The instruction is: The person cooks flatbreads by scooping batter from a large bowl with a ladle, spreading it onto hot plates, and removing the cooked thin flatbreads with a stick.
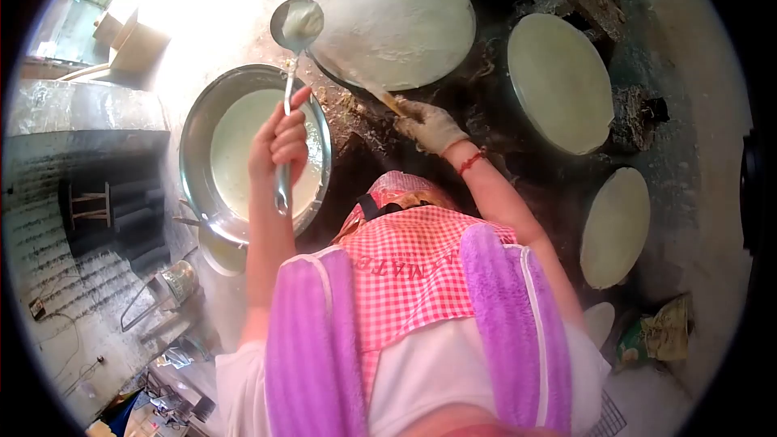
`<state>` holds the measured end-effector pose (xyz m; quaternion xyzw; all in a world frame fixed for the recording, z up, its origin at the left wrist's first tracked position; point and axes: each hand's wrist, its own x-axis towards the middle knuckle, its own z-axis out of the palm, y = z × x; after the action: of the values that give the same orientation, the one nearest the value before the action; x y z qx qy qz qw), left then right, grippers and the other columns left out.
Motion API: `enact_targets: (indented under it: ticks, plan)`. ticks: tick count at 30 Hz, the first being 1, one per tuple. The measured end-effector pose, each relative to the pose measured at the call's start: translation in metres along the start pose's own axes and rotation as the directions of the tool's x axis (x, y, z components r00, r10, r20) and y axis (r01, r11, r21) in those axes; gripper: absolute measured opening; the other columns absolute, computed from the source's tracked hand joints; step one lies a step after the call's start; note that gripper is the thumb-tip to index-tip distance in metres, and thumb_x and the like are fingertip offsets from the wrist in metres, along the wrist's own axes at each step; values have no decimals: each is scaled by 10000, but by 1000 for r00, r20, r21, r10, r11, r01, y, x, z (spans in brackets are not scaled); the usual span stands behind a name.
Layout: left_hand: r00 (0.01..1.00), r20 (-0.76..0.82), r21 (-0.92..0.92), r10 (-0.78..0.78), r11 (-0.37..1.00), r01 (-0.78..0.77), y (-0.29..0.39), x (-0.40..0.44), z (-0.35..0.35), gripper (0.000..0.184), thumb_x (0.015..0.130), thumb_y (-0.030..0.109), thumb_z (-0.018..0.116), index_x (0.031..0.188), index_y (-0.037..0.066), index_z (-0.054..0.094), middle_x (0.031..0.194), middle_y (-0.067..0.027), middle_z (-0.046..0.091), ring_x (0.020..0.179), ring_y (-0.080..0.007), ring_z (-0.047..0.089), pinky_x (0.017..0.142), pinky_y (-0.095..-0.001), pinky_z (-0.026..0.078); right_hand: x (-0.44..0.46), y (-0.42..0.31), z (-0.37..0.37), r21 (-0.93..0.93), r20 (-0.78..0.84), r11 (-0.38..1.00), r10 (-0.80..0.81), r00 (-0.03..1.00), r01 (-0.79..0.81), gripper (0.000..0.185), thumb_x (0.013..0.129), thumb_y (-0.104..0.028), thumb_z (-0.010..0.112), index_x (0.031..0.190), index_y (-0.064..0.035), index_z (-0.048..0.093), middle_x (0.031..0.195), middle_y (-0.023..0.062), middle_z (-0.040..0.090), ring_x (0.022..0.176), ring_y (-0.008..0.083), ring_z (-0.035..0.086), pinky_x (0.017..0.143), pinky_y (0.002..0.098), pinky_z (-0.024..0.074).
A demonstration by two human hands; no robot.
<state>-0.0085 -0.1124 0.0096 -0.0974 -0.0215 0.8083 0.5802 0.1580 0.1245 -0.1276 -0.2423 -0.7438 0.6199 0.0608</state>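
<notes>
Well, we had the ladle raised just beside the big pale round, its bowl holding some whitish mixture. Our left hand was closed round its handle, above the metal basin of pale liquid. Our right hand, covered in something pale, gripped a thin tool at the near edge of that round; we couldn't tell whether they touched. Farther right lay 3 smaller rounds, and a red bracelet circled our right wrist. Nearest us were the checked apron and purple towel.
</notes>
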Motion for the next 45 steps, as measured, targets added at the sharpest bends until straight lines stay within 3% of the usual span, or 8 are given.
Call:
enact_targets:
  ticks: [5, 13, 19, 25, 29, 32, 41, 45]
  plan:
    - [997, -63, 139, -33, 989, 41, 74, 36, -10, 382, 1037, 205, 327, 1292, -78, 358, 678, 17, 296, 508, -58, 304, 396, -202, 299, -45, -53, -12, 331, -137, 903, 333, 933, -274, 475, 855, -226, 674, 1306, -139, 555, 925, -11, 643, 659, 32, 552, 485, 187, 433]
    - [970, -216, 375, 110, 927, -21, 118, 152, -55, 335, 1015, 193, 407, 1247, -48, 398, 649, 30, 329, 494, -56, 307, 371, -190, 291, -4, -72, 2, 267, -201, 921, 340, 919, -282, 446, 881, -140, 628, 1317, -128, 537, 989, 86, 691, 745, 112, 639, 555, 239, 490]
    - [908, -227, 685, 352, 721, -109, 106, 154, -75, 234, 1001, 205, 438, 1141, 31, 510, 574, 66, 265, 456, -53, 279, 380, -203, 235, 55, -113, 3, -701, -149, 698, 57, 987, -146, 363, 846, -307, 623, 1173, -150, 611, 1043, 191, 622, 992, 373, 594, 865, 471, 474]
    - [998, 54, -310, -14, 950, 30, 126, 94, -54, 402, 1029, 190, 321, 1286, -114, 373, 673, 9, 349, 518, -83, 335, 426, -226, 337, 24, -126, 6, -784, -87, 609, 83, 993, -120, 363, 841, -331, 626, 1150, -142, 619, 1036, 189, 624, 975, 371, 595, 863, 456, 479]
    - [974, 220, -151, -52, 985, 86, 136, 13, -16, 471, 1042, 216, 262, 1384, -108, 258, 701, -10, 327, 516, -94, 336, 417, -239, 342, -9, -58, -13, -243, -113, 934, -295, 949, 261, 370, 857, -182, 659, 1218, -123, 603, 948, 81, 666, 773, 190, 646, 670, 321, 521]
    - [994, 106, 50, -20, 999, 15, 152, -16, -18, 475, 1045, 231, 258, 1383, -102, 256, 703, -8, 330, 515, -94, 332, 418, -237, 340, -18, -80, -14, 436, -336, 888, 312, 889, -147, 388, 884, -87, 600, 1266, -161, 585, 928, 18, 625, 636, 50, 534, 417, 189, 397]
    - [977, -195, -77, -82, 995, 68, 133, -69, -24, 491, 1026, 173, 287, 1443, -57, 169, 741, 0, 352, 525, -77, 336, 424, -202, 336, -47, -67, 43, -585, 86, 811, 108, 990, -38, 343, 809, -343, 583, 1119, -215, 654, 1028, 161, 657, 969, 350, 619, 850, 441, 483]
    - [945, -320, 64, -66, 994, 91, 58, -59, 26, 485, 1031, 183, 301, 1441, -53, 192, 726, 17, 312, 513, -69, 273, 420, -211, 262, -141, -58, 27, -175, -223, 974, 102, 970, -142, 477, 742, -300, 712, 1192, -189, 598, 1017, 106, 679, 967, 288, 632, 857, 397, 482]
